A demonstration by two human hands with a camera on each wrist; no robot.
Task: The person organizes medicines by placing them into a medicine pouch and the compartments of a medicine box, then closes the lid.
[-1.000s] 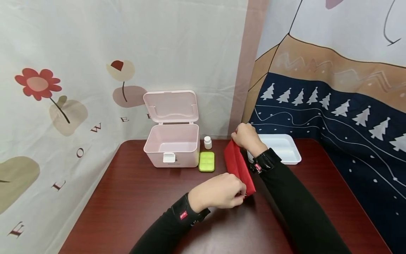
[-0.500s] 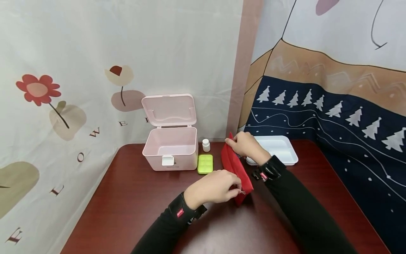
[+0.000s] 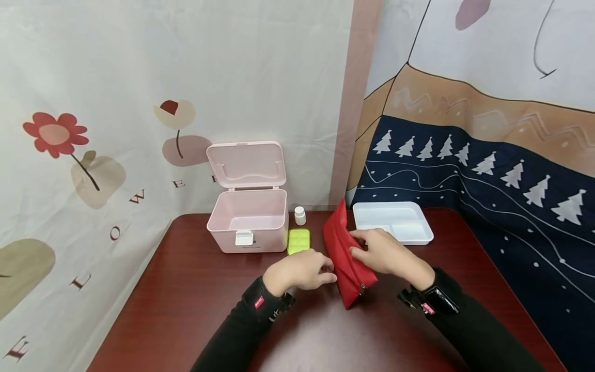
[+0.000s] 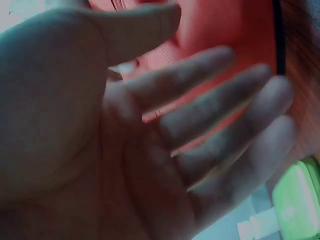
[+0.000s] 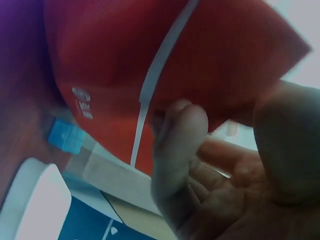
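Observation:
A red zippered pouch (image 3: 343, 253) stands on edge on the table, its zipper pull near the front end. My right hand (image 3: 386, 253) pinches the pouch's right side between thumb and fingers. In the right wrist view, a pale stripe and small white print show on the pouch (image 5: 115, 75). My left hand (image 3: 301, 269) is just left of the pouch, fingers loosely bent and holding nothing. The left wrist view has this hand (image 4: 165, 120) spread in front of the red fabric. Whether anything is inside the pouch cannot be seen.
A pink box (image 3: 248, 222) with its lid raised stands at the back left. Beside it are a small white bottle (image 3: 300, 216) and a lime-green pill case (image 3: 298, 240). A white divided tray (image 3: 409, 222) lies behind my right hand, near the fabric backdrop.
My left hand has let go of the pouch's front end and drawn left. My right hand has moved from the far end towards the middle of the pouch's right side.

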